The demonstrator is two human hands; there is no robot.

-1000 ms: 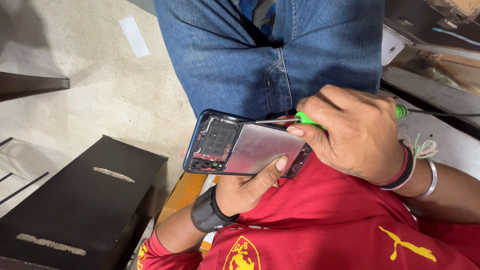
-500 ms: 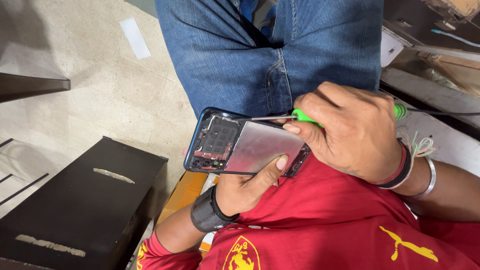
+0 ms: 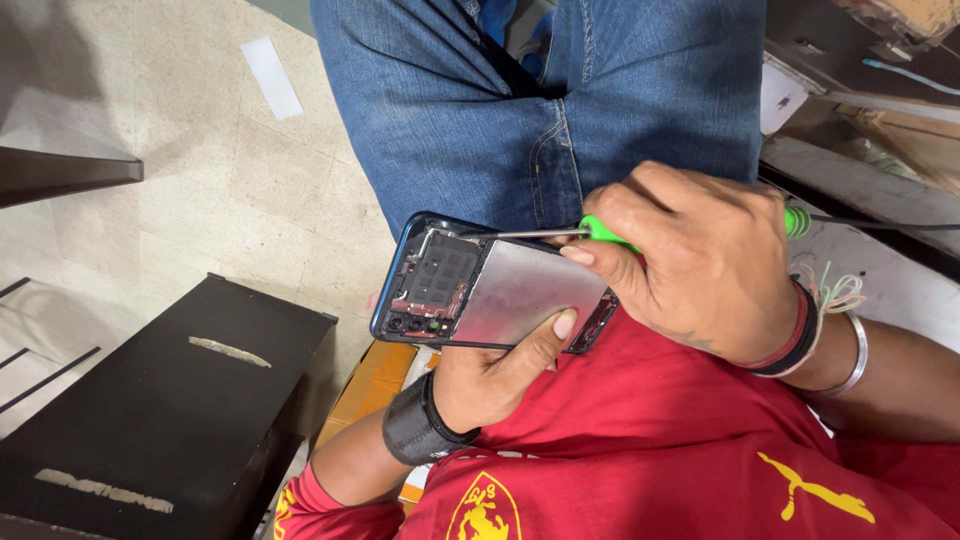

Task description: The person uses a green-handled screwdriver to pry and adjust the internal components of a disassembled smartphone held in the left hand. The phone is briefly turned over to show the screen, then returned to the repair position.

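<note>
An opened smartphone (image 3: pixel 480 290) with its back cover off lies flat in my left hand (image 3: pixel 500 375), whose thumb presses on the silver battery plate. The dark circuit board and camera modules show at the phone's left end. My right hand (image 3: pixel 700 265) grips a green-handled screwdriver (image 3: pixel 600 229). Its thin metal shaft lies along the phone's upper edge, with the tip at the top of the circuit board. I wear a black wristband on the left wrist, and bands and a metal bangle on the right.
My blue jeans (image 3: pixel 540 100) fill the top middle and my red shirt (image 3: pixel 650 460) the bottom. A black box (image 3: pixel 150 400) stands on the tiled floor at lower left. A yellow box (image 3: pixel 372 385) sits under my left arm. Cluttered shelves are at the right.
The phone and both hands have held almost still. My right hand has shifted the screwdriver very slightly along the phone's upper edge.
</note>
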